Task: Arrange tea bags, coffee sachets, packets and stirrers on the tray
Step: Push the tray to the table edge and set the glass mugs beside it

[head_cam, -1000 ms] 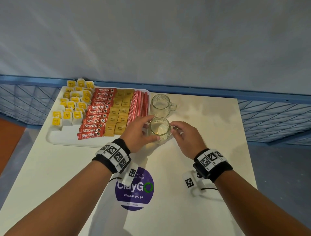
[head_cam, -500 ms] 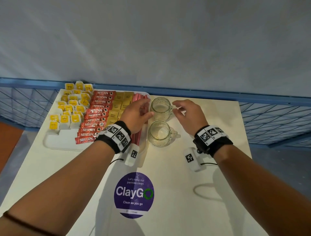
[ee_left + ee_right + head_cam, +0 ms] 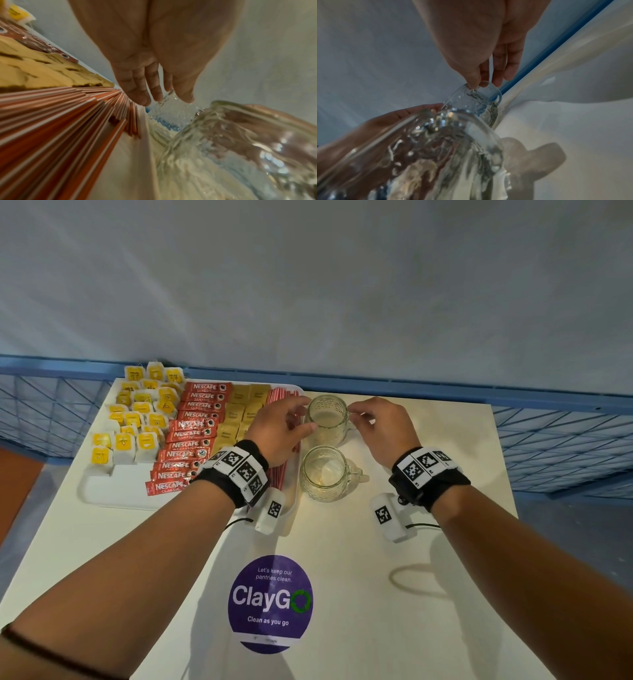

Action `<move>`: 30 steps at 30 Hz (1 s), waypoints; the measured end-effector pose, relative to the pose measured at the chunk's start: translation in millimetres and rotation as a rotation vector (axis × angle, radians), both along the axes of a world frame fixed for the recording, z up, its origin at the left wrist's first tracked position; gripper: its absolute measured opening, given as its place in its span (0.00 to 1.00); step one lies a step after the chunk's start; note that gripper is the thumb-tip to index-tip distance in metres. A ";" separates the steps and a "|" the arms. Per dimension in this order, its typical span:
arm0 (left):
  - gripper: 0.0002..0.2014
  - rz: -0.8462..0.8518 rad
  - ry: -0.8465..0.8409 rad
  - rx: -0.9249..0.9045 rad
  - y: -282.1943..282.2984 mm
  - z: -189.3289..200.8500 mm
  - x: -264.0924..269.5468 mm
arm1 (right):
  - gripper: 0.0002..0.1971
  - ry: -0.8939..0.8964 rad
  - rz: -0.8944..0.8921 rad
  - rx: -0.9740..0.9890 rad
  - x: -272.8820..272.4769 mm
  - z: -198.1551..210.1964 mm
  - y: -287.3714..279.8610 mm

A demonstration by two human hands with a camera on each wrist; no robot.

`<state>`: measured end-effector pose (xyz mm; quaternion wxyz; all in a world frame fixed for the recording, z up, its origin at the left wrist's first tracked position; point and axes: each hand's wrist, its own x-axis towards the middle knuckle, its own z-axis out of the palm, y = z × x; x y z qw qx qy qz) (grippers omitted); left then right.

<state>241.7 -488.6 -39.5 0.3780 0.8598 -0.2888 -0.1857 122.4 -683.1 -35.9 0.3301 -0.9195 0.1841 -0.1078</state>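
Observation:
A white tray (image 3: 113, 494) at the table's back left carries yellow tea bags (image 3: 137, 419), red Nescafe sachets (image 3: 195, 436), gold sugar packets (image 3: 239, 412) and red-white stirrers (image 3: 281, 394). Two empty glass mugs stand just right of it. My left hand (image 3: 301, 415) holds the far mug (image 3: 327, 419) by its left side, thumb and fingertips on the glass (image 3: 171, 108). At that mug's right rim (image 3: 471, 100), my right hand (image 3: 356, 414) pinches near the handle. The near mug (image 3: 323, 474) stands free between my wrists. Below my left palm lie the stirrers (image 3: 60, 115).
A purple ClayGo sticker (image 3: 270, 604) marks the near middle of the cream table (image 3: 411, 594). A blue railing (image 3: 445, 395) and mesh run behind the far edge, with a pale wall above. The tray's front left corner is bare.
Both hands let go of the near mug, which stays where it stood, and moved away from me to take hold of the far mug.

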 end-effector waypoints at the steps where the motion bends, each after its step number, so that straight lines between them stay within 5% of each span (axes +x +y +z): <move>1: 0.25 0.001 0.005 0.002 0.0 -0.2 0.0 | 0.11 0.001 0.001 0.001 -0.2 0.1 -0.2; 12: 0.25 -0.019 -0.008 -0.021 24.9 20.3 -14.7 | 0.12 -0.092 -0.046 0.132 -29.2 8.6 6.1; 20: 0.45 -0.179 0.068 -0.034 50.5 12.9 -59.1 | 0.09 -0.099 0.015 0.223 -78.5 -13.1 35.6; 30: 0.39 -0.149 0.048 -0.076 43.4 -2.8 -59.8 | 0.09 -0.124 0.012 0.321 -77.7 -18.3 44.3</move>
